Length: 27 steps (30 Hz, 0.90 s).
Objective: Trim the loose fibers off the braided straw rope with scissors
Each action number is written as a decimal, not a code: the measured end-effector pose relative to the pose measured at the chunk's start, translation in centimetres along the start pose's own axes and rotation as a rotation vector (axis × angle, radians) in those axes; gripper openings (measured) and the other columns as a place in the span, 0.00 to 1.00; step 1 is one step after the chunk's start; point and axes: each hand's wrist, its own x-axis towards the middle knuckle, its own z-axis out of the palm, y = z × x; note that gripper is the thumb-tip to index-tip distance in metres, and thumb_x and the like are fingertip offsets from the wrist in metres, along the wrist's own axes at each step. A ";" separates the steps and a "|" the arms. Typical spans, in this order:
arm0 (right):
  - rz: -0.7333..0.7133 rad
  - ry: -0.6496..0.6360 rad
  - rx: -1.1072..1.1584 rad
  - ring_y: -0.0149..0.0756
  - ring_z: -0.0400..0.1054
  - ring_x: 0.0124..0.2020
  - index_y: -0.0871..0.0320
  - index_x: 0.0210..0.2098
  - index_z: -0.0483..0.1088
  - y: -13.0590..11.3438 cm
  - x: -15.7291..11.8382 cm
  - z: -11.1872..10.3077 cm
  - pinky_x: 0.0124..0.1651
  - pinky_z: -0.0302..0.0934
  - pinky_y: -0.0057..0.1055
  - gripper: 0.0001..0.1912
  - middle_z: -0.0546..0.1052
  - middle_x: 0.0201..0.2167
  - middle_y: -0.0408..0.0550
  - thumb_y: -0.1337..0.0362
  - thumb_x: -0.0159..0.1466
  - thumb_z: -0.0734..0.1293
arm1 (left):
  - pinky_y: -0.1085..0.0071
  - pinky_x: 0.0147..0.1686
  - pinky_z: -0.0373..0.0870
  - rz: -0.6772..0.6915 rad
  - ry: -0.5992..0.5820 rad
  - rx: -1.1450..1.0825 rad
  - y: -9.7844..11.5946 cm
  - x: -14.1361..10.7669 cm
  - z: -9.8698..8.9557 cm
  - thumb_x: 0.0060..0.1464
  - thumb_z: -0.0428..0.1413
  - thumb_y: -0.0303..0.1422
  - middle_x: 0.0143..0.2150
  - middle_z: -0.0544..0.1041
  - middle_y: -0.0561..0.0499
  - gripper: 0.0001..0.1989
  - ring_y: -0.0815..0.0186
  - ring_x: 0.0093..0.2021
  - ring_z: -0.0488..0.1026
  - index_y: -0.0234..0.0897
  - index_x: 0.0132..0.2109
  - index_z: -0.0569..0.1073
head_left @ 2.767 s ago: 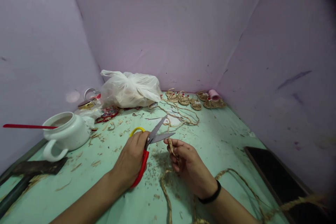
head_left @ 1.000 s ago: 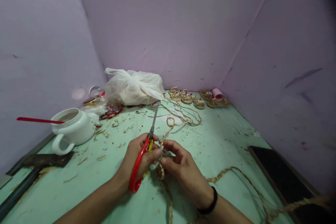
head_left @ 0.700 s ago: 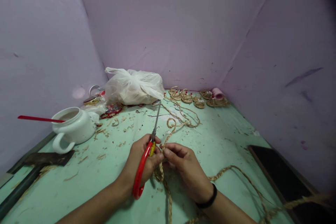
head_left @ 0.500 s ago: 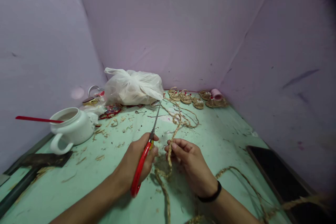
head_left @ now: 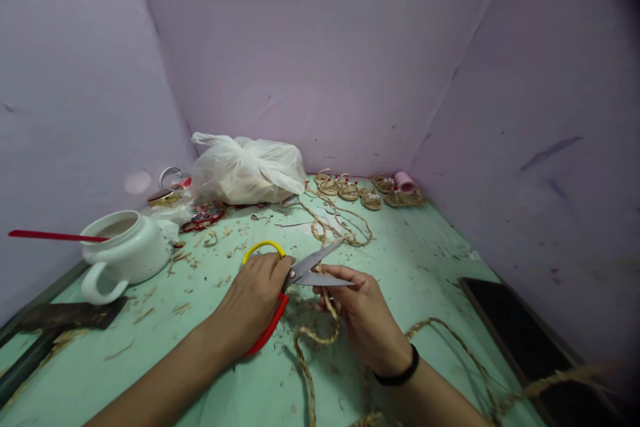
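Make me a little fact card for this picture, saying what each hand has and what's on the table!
Left hand: holds metal scissors with red and yellow handles
Right hand: holds a braided straw-coloured cord
Blades: spread apart; touching the cord or not, hard to tell
At left: round white pot with a handle, thin red stick across its opening
At back: knotted white plastic bag, pink cylindrical spool
Surface: pale green table
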 end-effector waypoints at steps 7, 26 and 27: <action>-0.018 -0.018 0.017 0.28 0.63 0.17 0.62 0.28 0.73 0.0 -0.1 0.0 0.21 0.59 0.25 0.11 0.74 0.19 0.44 0.69 0.42 0.70 | 0.62 0.39 0.64 -0.016 -0.041 0.069 0.0 0.0 -0.1 0.54 0.42 0.24 0.39 0.67 0.44 0.14 0.60 0.39 0.64 0.35 0.48 0.63; -0.037 -0.016 0.058 0.26 0.61 0.16 0.62 0.20 0.70 0.3 0.0 -0.2 0.22 0.56 0.24 0.06 0.69 0.15 0.39 0.65 0.45 0.70 | 0.71 0.29 0.61 -0.071 -0.131 -0.013 0.6 -0.2 -0.5 0.54 0.41 0.25 0.31 0.67 0.50 0.08 0.64 0.30 0.64 0.37 0.38 0.63; -0.036 -0.020 0.068 0.25 0.61 0.16 0.62 0.22 0.71 0.3 0.0 -0.2 0.23 0.57 0.24 0.07 0.69 0.15 0.39 0.64 0.45 0.71 | 0.71 0.29 0.60 -0.090 -0.119 -0.088 0.6 -0.2 -0.6 0.53 0.42 0.26 0.30 0.68 0.50 0.07 0.65 0.30 0.65 0.37 0.37 0.64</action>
